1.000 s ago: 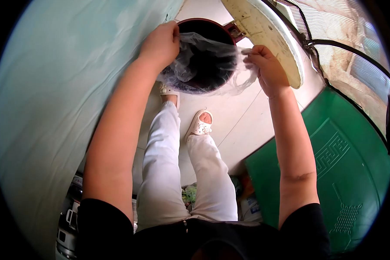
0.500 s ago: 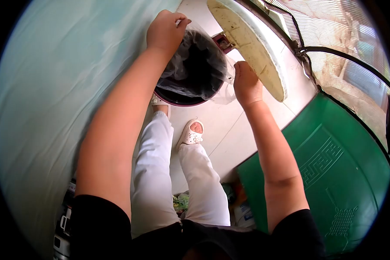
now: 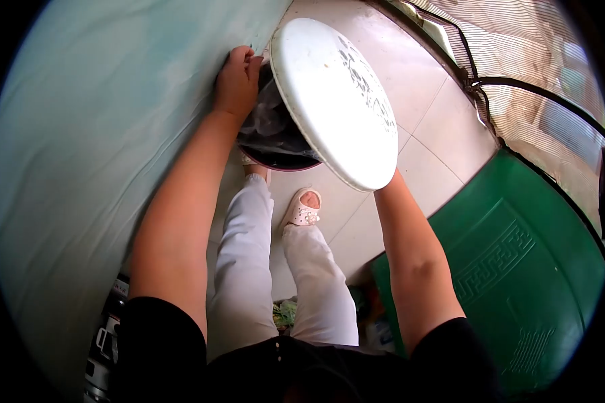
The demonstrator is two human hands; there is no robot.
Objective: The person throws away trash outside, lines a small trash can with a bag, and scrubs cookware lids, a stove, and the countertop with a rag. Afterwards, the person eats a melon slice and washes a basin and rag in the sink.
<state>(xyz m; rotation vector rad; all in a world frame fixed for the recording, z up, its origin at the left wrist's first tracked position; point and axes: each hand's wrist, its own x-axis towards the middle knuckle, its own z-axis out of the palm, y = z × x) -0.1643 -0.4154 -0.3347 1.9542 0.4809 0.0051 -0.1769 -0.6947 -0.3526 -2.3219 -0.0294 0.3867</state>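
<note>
On the floor (image 3: 423,158), near its left edge, stands the bin (image 3: 282,168), its lid (image 3: 336,104) tilted over the right side, a bag (image 3: 269,117) inside. The left hand (image 3: 237,82) is at the left rim, fingers bent close together, perhaps pinching the bag. The lid hides the right hand; I cannot tell its fingers' state.

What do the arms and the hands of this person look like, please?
The left arm and the right arm come out of short, plain black sleeves and are bare below them. The left hand wears no glove, and no watch or bracelet shows on its wrist. The right hand is hidden behind the white lid, so I cannot describe it.
</note>
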